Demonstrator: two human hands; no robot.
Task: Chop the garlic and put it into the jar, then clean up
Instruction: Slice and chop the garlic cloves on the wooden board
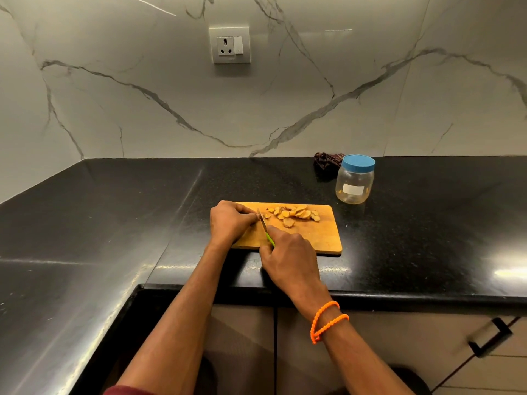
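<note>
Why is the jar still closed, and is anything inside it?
Closed: the blue lid sits on the jar. It stands upright and looks empty through its clear wall.

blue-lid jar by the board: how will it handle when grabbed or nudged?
The jar looks like clear plastic and nearly empty, so probably light and easy to slide on the glossy black counter. It stands upright and squat, so tipping seems unlikely, though it may roll if knocked over. The smooth wall may be slippery; the blue lid is on.
</note>
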